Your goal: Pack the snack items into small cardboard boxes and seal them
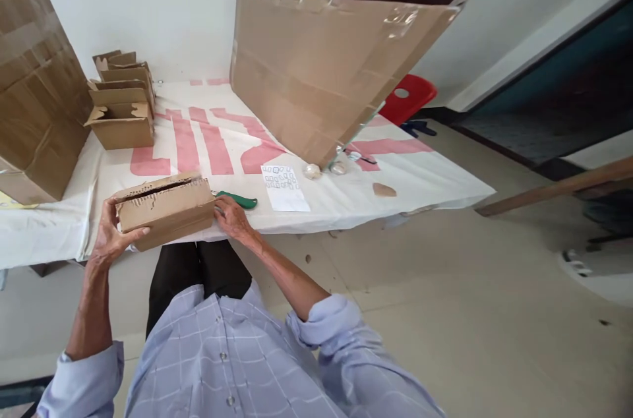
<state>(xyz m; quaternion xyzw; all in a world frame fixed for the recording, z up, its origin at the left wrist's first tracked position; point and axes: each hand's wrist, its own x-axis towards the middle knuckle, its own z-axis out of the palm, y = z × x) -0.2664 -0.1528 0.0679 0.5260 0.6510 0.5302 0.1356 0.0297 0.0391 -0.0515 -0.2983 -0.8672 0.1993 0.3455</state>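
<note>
Left hand [111, 233] clasps the left end of the small box [165, 207], with the thumb across the near face and the fingers curled behind. Right hand [232, 217] lies against the box's right end with the fingers partly bent; whether it grips or only steadies cannot be determined. The box sits at the near edge of the table [445, 187], slightly tilted, with a ragged torn opening along its top. A green handle [237, 200] lies just beyond the right hand, and a printed sheet [284, 187] lies near it.

Handling: the box is judged light and fairly stiff, but its thin walls would likely buckle under a hard squeeze. Hold it by both short ends, palms flat, clear of the torn top edge.
</note>
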